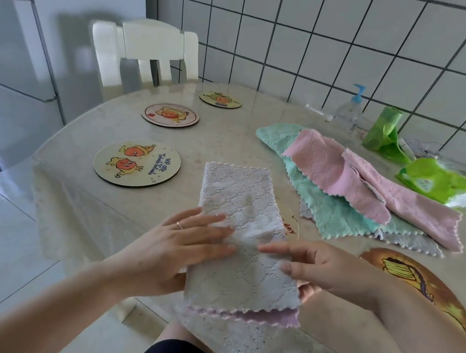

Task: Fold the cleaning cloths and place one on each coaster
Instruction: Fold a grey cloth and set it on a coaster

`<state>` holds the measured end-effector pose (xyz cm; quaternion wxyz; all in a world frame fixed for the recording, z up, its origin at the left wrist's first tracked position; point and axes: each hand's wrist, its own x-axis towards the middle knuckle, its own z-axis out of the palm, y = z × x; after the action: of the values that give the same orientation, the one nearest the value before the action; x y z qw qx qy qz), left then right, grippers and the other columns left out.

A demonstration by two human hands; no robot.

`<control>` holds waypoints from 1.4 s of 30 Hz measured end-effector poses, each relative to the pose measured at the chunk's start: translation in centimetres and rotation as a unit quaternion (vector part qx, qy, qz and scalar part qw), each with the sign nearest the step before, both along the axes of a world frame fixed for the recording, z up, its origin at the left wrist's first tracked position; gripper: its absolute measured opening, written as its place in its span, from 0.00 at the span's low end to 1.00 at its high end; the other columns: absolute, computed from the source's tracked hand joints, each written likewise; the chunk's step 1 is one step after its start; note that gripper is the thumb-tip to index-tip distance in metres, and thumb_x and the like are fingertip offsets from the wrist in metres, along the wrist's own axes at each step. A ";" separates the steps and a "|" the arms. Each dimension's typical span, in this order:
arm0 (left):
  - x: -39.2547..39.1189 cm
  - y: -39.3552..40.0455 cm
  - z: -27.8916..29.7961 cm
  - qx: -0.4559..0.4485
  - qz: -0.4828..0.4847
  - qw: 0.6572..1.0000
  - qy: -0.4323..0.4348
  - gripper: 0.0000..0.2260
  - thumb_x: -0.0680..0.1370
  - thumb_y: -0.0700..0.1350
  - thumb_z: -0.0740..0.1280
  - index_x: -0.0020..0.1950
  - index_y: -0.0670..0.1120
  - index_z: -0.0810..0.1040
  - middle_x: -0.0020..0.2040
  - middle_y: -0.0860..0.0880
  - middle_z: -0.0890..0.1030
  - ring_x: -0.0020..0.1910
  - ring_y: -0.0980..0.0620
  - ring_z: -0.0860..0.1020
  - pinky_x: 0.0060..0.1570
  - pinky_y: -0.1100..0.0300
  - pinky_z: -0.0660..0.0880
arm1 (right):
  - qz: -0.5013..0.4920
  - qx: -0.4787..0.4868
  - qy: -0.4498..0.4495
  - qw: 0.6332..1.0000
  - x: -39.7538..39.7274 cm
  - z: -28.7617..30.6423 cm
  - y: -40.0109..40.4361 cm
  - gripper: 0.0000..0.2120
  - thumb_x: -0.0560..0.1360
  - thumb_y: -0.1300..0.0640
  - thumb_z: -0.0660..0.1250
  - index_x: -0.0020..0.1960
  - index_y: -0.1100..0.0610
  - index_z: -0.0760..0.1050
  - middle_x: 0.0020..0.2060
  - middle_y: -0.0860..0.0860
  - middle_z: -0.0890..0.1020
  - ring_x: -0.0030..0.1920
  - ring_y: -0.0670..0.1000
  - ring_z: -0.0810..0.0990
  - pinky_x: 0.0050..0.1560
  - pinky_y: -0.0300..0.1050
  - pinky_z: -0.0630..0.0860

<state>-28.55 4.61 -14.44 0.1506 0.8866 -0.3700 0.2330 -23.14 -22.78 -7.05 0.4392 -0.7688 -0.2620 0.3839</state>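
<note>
The grey cloth (244,235) lies folded lengthwise right of the nearest coaster (137,163). Left hand (180,245) presses flat; right hand (323,269) pinches its edge. Align scalloped edges before creasing.

A coaster (289,223) lies mostly hidden under the folded grey cloth (240,206), only a sliver with the letters "day" showing. The grey cloth at the bottom of the pile (410,242) shows only its edges, and the items behind the green packet (434,182) are too blurred to identify.
</note>
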 end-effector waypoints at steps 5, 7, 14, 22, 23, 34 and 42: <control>-0.3 -0.4 -0.8 -0.100 0.005 0.993 0.056 0.17 0.75 0.45 0.66 0.64 0.49 0.75 0.63 0.53 0.77 0.65 0.59 0.72 0.66 0.53 0.68 | -0.036 0.018 0.034 0.999 -0.4 -0.5 -0.9 0.20 0.80 0.65 0.55 0.60 0.46 0.77 0.30 0.45 0.78 0.34 0.46 0.77 0.42 0.41 0.77; -0.3 -0.5 -0.2 -0.153 0.028 0.984 0.084 0.14 0.75 0.47 0.66 0.61 0.51 0.77 0.58 0.56 0.81 0.59 0.62 0.76 0.60 0.61 0.72 | -0.048 0.023 0.006 0.999 -0.7 -0.6 -0.9 0.22 0.79 0.70 0.52 0.61 0.49 0.75 0.35 0.46 0.83 0.36 0.46 0.79 0.42 0.41 0.77; 0.6 -1.9 2.8 -0.327 0.124 0.916 0.196 0.07 0.70 0.53 0.62 0.40 0.61 0.79 0.32 0.61 0.80 0.29 0.63 0.76 0.31 0.67 0.71 | -0.135 0.019 -0.342 0.930 0.4 -1.4 1.0 0.08 0.69 0.48 0.71 0.45 0.35 0.78 0.43 0.41 0.77 0.43 0.39 0.76 0.42 0.30 0.70; 6.9 -1.5 5.5 -0.414 0.234 0.818 0.325 0.15 0.75 0.49 0.67 0.59 0.50 0.71 0.48 0.51 0.81 0.44 0.58 0.80 0.44 0.61 0.79 | -0.274 -0.001 -0.352 0.895 6.8 -1.3 5.9 0.09 0.75 0.48 0.64 0.41 0.53 0.75 0.35 0.45 0.79 0.36 0.45 0.77 0.35 0.40 0.71; 7.7 -1.0 5.4 -0.443 0.226 0.790 0.357 0.25 0.74 0.48 0.68 0.69 0.51 0.64 0.51 0.50 0.81 0.47 0.55 0.80 0.46 0.57 0.79 | -0.279 -0.023 -0.346 0.895 7.8 -1.6 6.5 0.13 0.75 0.47 0.64 0.41 0.57 0.74 0.33 0.49 0.78 0.33 0.48 0.76 0.33 0.44 0.70; 12.2 1.1 3.6 -0.257 0.298 0.854 0.340 0.28 0.73 0.50 0.70 0.71 0.50 0.66 0.68 0.53 0.72 0.66 0.53 0.71 0.64 0.57 0.67 | -0.282 -0.126 -0.323 0.894 12.3 -2.5 8.1 0.30 0.74 0.49 0.67 0.72 0.53 0.61 0.48 0.49 0.77 0.47 0.50 0.77 0.45 0.45 0.73; 11.4 0.8 3.9 -0.261 0.322 0.857 0.307 0.34 0.73 0.53 0.70 0.74 0.48 0.59 0.71 0.49 0.65 0.55 0.53 0.75 0.56 0.57 0.72 | -0.269 -0.106 -0.360 0.887 12.4 -2.8 8.0 0.26 0.75 0.51 0.66 0.71 0.50 0.62 0.56 0.54 0.77 0.52 0.52 0.77 0.47 0.44 0.72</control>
<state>-17.10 5.38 -10.50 0.3993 0.9108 0.0758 0.0725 -10.70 -14.78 -9.82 0.3166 -0.9374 -0.1430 -0.0263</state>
